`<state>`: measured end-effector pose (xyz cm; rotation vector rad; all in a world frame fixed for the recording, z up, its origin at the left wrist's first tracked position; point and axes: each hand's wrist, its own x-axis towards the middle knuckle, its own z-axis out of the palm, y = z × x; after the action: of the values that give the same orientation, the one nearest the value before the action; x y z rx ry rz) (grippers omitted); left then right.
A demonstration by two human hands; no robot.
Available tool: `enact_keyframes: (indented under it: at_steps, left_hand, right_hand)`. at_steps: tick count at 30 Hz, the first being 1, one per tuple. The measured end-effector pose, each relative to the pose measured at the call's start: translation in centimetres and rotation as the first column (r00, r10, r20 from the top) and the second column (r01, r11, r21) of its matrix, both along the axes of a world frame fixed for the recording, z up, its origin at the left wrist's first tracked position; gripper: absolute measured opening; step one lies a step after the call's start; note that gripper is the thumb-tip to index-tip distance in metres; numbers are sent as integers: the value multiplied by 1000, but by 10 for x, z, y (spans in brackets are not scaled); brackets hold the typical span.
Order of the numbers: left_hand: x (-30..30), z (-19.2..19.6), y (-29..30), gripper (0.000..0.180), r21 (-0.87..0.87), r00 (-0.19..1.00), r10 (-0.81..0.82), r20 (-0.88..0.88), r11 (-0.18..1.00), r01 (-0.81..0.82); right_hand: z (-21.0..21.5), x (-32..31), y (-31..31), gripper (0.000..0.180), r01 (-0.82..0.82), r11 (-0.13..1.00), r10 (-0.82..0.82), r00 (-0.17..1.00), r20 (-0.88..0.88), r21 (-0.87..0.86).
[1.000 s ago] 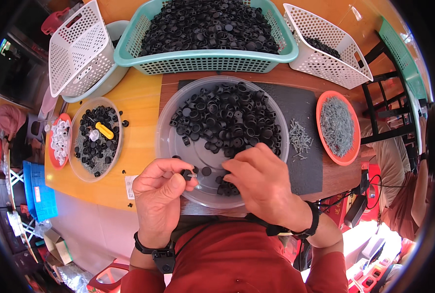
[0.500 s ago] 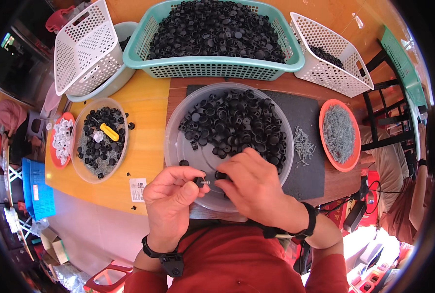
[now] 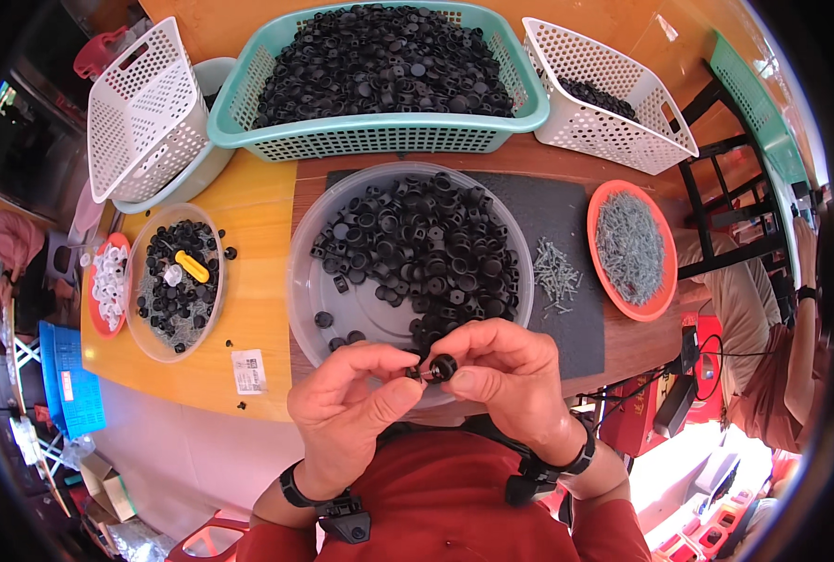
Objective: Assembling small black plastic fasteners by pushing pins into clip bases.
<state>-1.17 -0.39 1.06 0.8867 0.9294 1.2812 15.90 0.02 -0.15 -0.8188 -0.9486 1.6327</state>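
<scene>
Both of my hands meet over the near rim of a clear round plastic bowl (image 3: 297, 281) full of small black plastic parts (image 3: 431, 248). My left hand (image 3: 342, 403) pinches a small black plastic piece (image 3: 412, 372), mostly hidden by the fingertips, with a metal screw (image 3: 426, 375) sticking out of it. Between the thumb and fingers of my right hand (image 3: 515, 384) is a round black cap (image 3: 443, 366), held against the screw's end. A few loose black pieces (image 3: 323, 319) lie in the bowl's near left part.
Loose screws (image 3: 556, 273) lie on a dark mat beside an orange dish of screws (image 3: 631, 248). Leftward stand a clear bowl of mixed parts (image 3: 213, 309) with a yellow tool (image 3: 192, 266), and a dish of white pieces (image 3: 110, 286). Behind are a green basket (image 3: 379, 139) and white baskets (image 3: 614, 140).
My right hand has come up from the bowl with a black cap and brought it to the screw in my left hand. The whole view has shifted slightly.
</scene>
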Motion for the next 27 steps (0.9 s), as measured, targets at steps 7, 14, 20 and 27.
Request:
enact_keyframes:
  at_steps: [7,14,20,27]
  left_hand:
    - [3,3,1,23,150,975,16,-221,988,17]
    - [0,-1,3,23,255,932,60,-357,966,36]
    - [-2,-1,4,22,282,912,61,-407,958,62]
    - [-2,2,0,21,202,914,21,-405,977,67]
  right_hand:
    - [-4,3,1,27,-59,992,38,984,-174,-115]
    - [-6,1,2,27,-57,993,38,984,-174,-106]
    - [-5,-1,1,28,-39,994,26,991,-129,-101]
    - [-5,-2,1,27,-27,999,24,996,-86,-39]
